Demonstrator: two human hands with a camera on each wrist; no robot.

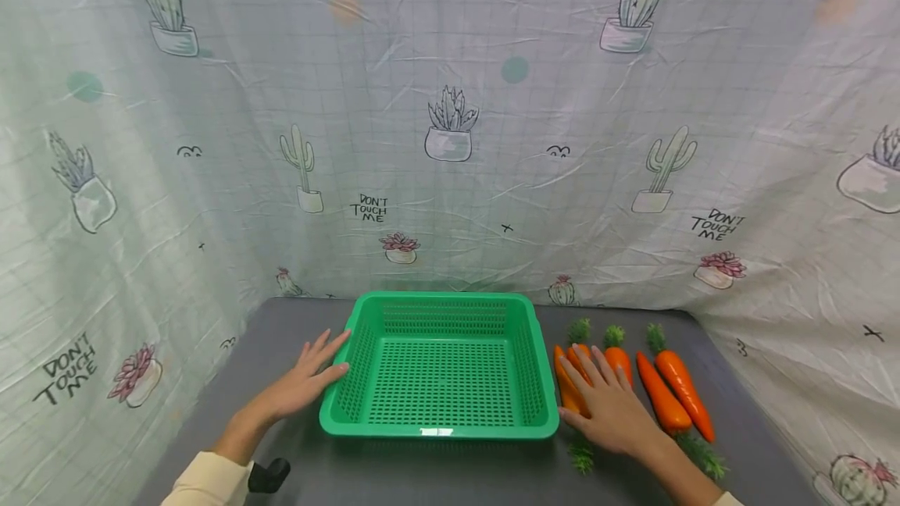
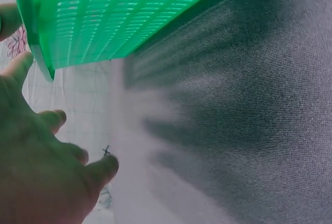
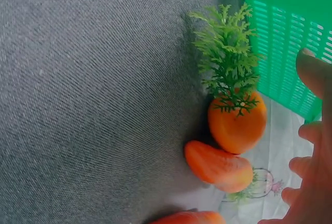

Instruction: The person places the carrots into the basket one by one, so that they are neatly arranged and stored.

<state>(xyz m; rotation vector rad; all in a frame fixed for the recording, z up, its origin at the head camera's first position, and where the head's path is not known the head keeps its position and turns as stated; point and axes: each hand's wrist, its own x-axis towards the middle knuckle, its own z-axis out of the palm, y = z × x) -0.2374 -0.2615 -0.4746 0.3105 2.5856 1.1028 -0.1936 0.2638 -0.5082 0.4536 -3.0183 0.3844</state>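
A green plastic basket (image 1: pixel 443 432) with slotted walls stands on the grey table. At its left rim is my left hand (image 1: pixel 302 383), fingers spread, with fingertips right at the edge; the left wrist view shows the basket's outer wall (image 2: pixel 104 22) beside the fingers. My right hand (image 1: pixel 615 411) hovers palm down over the carrots by the basket's right side, fingers extended and holding nothing. Beneath it lie several orange carrots (image 1: pixel 560 369) with green tops, partly hidden by the hand. In the right wrist view, a carrot (image 3: pixel 236 130) with a leafy top lies close to the basket wall.
Further right, two more carrots (image 1: pixel 661 395) (image 1: pixel 683 389) lie side by side on the grey table (image 1: pixel 450 479). A pale curtain (image 1: pixel 450 201) printed with potted cacti hangs behind and along both sides. A black object (image 1: pixel 269 476) shows at the left wrist.
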